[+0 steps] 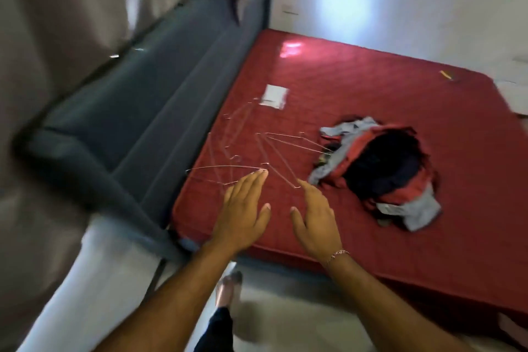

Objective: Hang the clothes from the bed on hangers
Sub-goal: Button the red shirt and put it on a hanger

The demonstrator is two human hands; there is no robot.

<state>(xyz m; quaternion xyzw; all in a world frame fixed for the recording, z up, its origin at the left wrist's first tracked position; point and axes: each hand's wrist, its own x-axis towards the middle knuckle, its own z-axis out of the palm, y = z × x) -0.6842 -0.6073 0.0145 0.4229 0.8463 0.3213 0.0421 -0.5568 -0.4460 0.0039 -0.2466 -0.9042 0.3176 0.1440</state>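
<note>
Red mattress (371,88) fills the frame's right, clothes pile (377,171) at centre right.
Your left hand (243,208) and right hand (317,223) stretch flat-fingered, holding nothing, beside wire hangers (274,157) at centre.
</note>
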